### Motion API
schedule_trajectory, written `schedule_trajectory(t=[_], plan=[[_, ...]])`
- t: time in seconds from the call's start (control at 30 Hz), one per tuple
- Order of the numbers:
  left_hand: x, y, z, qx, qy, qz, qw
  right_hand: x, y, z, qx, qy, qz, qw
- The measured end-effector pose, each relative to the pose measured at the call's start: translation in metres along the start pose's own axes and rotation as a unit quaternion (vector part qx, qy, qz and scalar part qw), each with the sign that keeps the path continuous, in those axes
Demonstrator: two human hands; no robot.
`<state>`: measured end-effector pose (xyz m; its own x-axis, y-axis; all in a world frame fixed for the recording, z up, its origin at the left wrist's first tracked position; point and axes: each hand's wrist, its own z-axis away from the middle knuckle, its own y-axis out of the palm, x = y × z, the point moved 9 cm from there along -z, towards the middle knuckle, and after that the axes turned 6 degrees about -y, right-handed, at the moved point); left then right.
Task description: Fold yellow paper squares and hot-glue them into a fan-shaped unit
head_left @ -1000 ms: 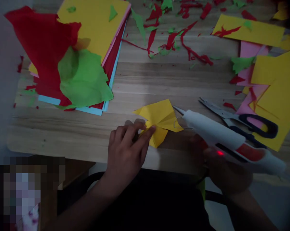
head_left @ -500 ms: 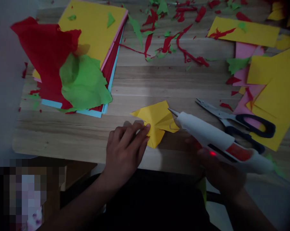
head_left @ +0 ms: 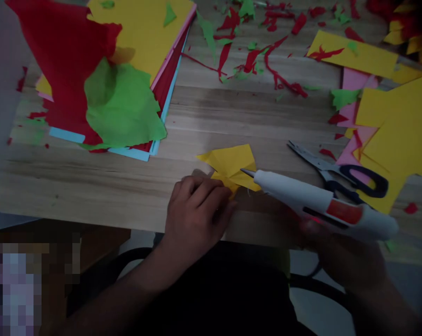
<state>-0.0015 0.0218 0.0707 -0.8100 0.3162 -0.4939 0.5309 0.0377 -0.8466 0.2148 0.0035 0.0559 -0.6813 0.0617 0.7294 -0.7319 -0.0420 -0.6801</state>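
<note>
Near the table's front edge, my left hand [head_left: 200, 210] is closed, its fingers gripping the lower part of a folded yellow paper piece [head_left: 236, 159]. The hand covers part of that piece, whose points spread up and to the right. My right hand [head_left: 344, 252] is wrapped round a white hot glue gun [head_left: 298, 190] with an orange panel on its side. Its metal nozzle points left and lies over the right part of the yellow paper in this view; whether they touch I cannot tell. Scissors with dark blue handles [head_left: 370, 179] lie open just beyond the gun.
At the left, a stack of coloured sheets [head_left: 151, 28] bears crumpled red paper [head_left: 62, 60] and green paper [head_left: 123, 107]. Red and green scraps [head_left: 246, 60] litter the table's far side. Yellow and pink paper pieces [head_left: 400, 126] overlap at the right.
The glue gun's nozzle has come slightly left and down, over the yellow paper. My left hand has shifted right and covers more of the paper's lower part. The view has moved slightly.
</note>
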Motion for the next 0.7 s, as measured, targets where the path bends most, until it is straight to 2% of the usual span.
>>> schedule_trajectory(t=[0.13,0.3,0.47,0.7], plan=[[0.004,0.001,0.001,-0.017,-0.004,0.009,1.000,0.020,-0.008,-0.012,0.039,-0.069,0.044,0.996],[0.005,0.000,0.007,-0.028,0.012,0.011,0.999,0.041,0.001,-0.030,0.105,-0.103,0.070,0.987],[0.008,-0.003,0.010,-0.041,0.011,0.022,0.999,0.041,0.011,-0.039,0.154,-0.056,0.051,0.985],[0.010,-0.003,0.014,-0.009,0.022,0.043,0.999,0.039,0.012,-0.035,0.180,-0.017,0.066,0.981]])
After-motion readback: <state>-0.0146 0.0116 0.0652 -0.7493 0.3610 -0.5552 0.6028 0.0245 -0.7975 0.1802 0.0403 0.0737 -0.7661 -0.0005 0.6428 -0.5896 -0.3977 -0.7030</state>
